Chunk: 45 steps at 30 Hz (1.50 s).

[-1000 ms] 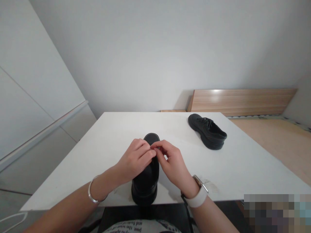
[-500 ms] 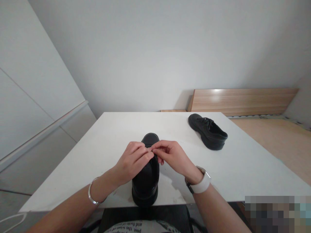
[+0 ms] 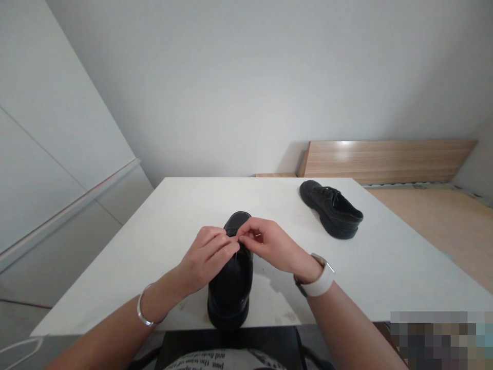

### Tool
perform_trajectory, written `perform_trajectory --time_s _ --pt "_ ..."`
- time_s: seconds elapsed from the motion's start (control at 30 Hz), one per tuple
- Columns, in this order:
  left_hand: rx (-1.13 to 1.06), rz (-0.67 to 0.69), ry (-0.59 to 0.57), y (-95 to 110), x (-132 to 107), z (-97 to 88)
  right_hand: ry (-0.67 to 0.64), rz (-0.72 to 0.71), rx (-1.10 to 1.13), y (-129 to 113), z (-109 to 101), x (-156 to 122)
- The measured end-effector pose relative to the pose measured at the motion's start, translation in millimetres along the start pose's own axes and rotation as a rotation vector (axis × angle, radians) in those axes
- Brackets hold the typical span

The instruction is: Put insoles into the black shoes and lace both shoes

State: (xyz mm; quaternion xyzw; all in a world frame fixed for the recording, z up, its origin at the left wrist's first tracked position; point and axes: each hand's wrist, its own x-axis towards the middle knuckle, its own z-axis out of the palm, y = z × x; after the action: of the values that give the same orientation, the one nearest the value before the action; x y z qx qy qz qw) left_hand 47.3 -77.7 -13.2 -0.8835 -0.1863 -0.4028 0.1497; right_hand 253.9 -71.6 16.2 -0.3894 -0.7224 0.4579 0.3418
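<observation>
A black leather shoe (image 3: 230,293) stands at the table's near edge with its toe pointing away from me. Over its lacing, my left hand (image 3: 208,254) is closed, thumb and fingers pinched on the black shoelace. From the other side my right hand (image 3: 271,244) pinches at the same spot, its fingertips meeting those of the left. Most of the lace is hidden behind my fingers; a thin strand shows just below them. A matching black lace-up shoe (image 3: 335,211), its lace tied, lies to the far right, touched by neither hand.
The white table (image 3: 169,210) stretches ahead to a pale wall. Beyond its right side are a wooden headboard (image 3: 385,159) and a light tan bed base (image 3: 431,216). A black chair or stool edge (image 3: 181,341) is close below me.
Both hands stay at the lacing, and my right fingers have shifted slightly to the left and curled in more. The shoes have barely moved in view.
</observation>
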Motion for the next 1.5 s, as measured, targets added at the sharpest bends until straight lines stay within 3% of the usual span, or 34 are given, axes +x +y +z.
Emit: perform_trajectory --time_s 0.23,0.47,0.6,0.7,0.83,0.93,1.03,1.2,1.3,1.5 --pt "-0.095 -0.084 -0.026 2.1 -5.8 -1.3 0.135 -0.099 -0.272 2.2 10.4 -4.6" --pt "-0.295 -0.182 -0.089 7.1 -8.9 -8.9 0.166 -0.073 -0.300 5.1 15.4 -3.5" --pt "-0.331 -0.414 -0.110 7.0 -11.9 -12.7 0.233 -0.076 -0.237 7.4 15.3 -11.3" --pt "-0.384 -0.653 -0.202 2.6 -21.8 -13.6 0.329 -0.107 -0.187 13.8 11.5 -25.3" --pt "-0.506 -0.719 -0.449 -5.9 -29.2 -11.2 0.509 -0.125 -0.212 31.2 2.5 -51.0" --pt "-0.428 -0.670 -0.431 -13.8 -20.3 -8.3 0.619 -0.125 -0.355 47.2 -3.2 -74.8" --pt "-0.417 -0.680 -0.362 -24.5 -3.3 -1.7 0.638 -0.127 -0.521 61.7 -4.8 -100.5" --pt "-0.490 -0.794 -0.265 -38.0 35.2 33.5 0.675 -0.138 -0.640 76.2 -2.6 -126.4" --pt "-0.454 -0.759 -0.228 -38.6 66.9 69.8 0.683 -0.139 -0.642 78.8 -2.4 -123.5" --pt "-0.418 -0.703 -0.288 -30.2 127.6 142.8 0.612 -0.135 -0.648 82.1 -4.3 -111.1"
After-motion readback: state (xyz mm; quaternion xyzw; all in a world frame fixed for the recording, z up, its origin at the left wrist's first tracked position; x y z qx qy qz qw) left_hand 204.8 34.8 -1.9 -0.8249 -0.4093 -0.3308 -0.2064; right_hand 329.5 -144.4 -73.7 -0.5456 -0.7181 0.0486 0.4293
